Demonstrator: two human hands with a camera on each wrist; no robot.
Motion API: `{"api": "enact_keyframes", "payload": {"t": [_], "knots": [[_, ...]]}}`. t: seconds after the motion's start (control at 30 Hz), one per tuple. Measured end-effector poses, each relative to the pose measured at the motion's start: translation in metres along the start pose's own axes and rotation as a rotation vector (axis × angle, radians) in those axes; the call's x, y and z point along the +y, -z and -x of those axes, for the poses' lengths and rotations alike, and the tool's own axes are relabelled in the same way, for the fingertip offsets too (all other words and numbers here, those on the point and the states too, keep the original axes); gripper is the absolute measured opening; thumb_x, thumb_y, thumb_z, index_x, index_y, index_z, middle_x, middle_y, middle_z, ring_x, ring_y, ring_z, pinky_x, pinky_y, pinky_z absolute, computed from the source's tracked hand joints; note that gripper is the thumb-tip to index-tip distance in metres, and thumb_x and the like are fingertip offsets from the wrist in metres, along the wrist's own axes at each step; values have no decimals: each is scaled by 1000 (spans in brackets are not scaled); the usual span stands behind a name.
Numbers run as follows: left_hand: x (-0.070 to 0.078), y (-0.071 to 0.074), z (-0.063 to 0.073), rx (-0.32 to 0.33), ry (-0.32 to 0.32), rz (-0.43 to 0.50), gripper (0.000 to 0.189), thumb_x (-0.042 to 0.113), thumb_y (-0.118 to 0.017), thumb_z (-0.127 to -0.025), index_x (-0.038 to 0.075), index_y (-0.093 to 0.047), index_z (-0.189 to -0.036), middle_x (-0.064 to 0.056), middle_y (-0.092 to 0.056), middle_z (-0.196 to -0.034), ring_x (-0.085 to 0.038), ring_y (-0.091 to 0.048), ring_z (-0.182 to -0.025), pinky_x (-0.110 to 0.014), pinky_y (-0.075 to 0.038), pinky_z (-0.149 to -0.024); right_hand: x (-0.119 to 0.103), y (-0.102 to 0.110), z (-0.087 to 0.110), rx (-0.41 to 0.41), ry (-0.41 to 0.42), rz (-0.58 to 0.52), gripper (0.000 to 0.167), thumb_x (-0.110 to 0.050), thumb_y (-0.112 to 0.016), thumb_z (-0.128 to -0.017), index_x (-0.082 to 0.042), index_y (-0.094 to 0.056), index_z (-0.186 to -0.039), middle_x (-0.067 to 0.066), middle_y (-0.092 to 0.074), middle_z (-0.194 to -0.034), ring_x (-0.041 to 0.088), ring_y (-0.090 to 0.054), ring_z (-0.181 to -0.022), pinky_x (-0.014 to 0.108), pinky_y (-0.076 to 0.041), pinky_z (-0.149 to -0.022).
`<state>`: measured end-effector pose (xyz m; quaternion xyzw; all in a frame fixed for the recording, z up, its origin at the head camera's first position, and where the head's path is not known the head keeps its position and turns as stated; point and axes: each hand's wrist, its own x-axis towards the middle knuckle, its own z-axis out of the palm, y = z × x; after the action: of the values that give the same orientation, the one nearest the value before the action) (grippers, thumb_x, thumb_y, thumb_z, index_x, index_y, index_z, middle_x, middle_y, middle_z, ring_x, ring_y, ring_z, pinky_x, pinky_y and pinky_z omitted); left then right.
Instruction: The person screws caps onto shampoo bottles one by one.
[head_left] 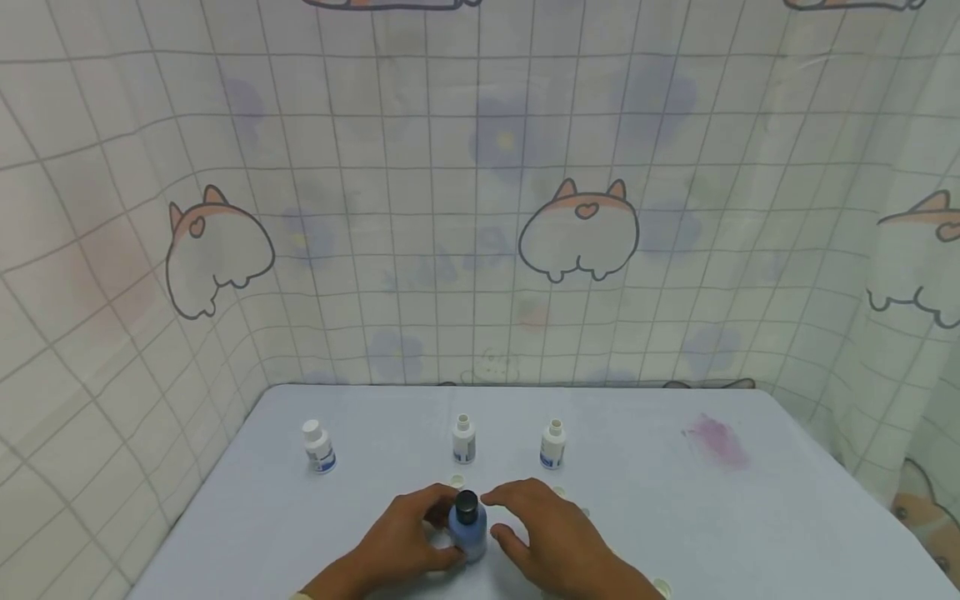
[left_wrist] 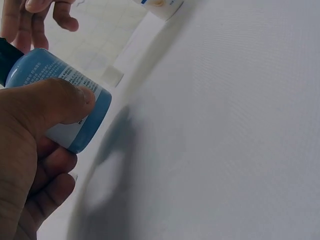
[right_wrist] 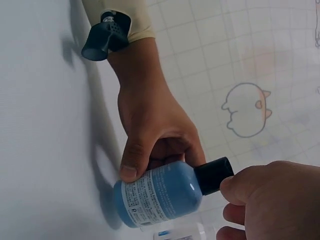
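Note:
A blue bottle (head_left: 468,540) with a black cap (right_wrist: 212,176) stands upright, or nearly so, near the table's front. Around its body, my left hand (head_left: 401,537) grips with the thumb across the white printed label (left_wrist: 70,131). My right hand (head_left: 558,537) is beside the cap on the other side, its fingers loosely bent and spread. In the head view a small gap separates those fingers from the bottle. From the right wrist, the right thumb (right_wrist: 235,187) overlaps the cap's edge; whether it touches is unclear.
Behind the hands stand three small white bottles: a capped one (head_left: 319,447) at left, then a middle one (head_left: 464,442) and a right one (head_left: 552,446) with uncovered necks. Several small pale caps lie about, one (head_left: 457,481) behind the blue bottle. A pink stain (head_left: 717,440) marks the white table (head_left: 750,517).

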<state>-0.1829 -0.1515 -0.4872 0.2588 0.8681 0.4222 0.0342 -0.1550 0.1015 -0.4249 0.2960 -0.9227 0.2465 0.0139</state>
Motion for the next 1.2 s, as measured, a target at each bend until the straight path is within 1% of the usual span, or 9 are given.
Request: {"api": "enact_keyframes", "payload": {"t": [0.13, 0.27, 0.33, 0.63, 1.03, 1.2], "knots": [[-4, 5, 2, 19, -9, -10, 59, 29, -90, -78, 23, -62, -129, 14, -68, -115, -4, -65, -97, -30, -55, -89, 0, 1, 1, 26, 31, 12, 34, -27, -71, -98, -27, -64, -132, -8, -63, -130, 14, -60, -121, 44, -57, -91], [-8, 8, 3, 25, 4, -16, 59, 32, -90, -77, 24, -62, -128, 15, -68, -114, -4, -65, -97, -30, -56, -90, 1, 2, 3, 72, 74, 24, 34, -24, -72, -98, -25, -65, -131, -8, -64, -129, 14, -61, -120, 41, -57, -89], [-9, 10, 3, 28, 12, -16, 58, 33, -90, -77, 24, -62, -127, 15, -68, -114, -4, -65, -97, -30, -56, -90, 1, 3, 3, 81, 81, 27, 33, -24, -71, -98, -25, -65, -130, -8, -64, -129, 14, -61, -119, 40, -57, -89], [-13, 15, 9, 60, 40, -20, 58, 34, -91, -76, 23, -63, -125, 14, -69, -113, -5, -65, -96, -30, -56, -88, 3, 3, 5, 68, 42, 39, 33, -28, -70, -99, -24, -65, -131, -9, -63, -129, 13, -60, -121, 40, -56, -94], [-19, 25, 17, 81, 83, -29, 59, 34, -91, -76, 21, -62, -125, 10, -69, -114, -6, -65, -96, -30, -56, -87, 6, 4, 6, 63, 36, 50, 33, -29, -71, -98, -23, -65, -130, -9, -63, -129, 13, -60, -120, 40, -56, -93], [-25, 28, 19, 90, 95, -41, 59, 33, -91, -76, 22, -62, -126, 9, -69, -114, -7, -66, -96, -30, -56, -87, 4, 6, 6, 70, 35, 54, 33, -28, -72, -97, -24, -65, -129, -9, -64, -128, 13, -61, -119, 39, -57, -92]]}}
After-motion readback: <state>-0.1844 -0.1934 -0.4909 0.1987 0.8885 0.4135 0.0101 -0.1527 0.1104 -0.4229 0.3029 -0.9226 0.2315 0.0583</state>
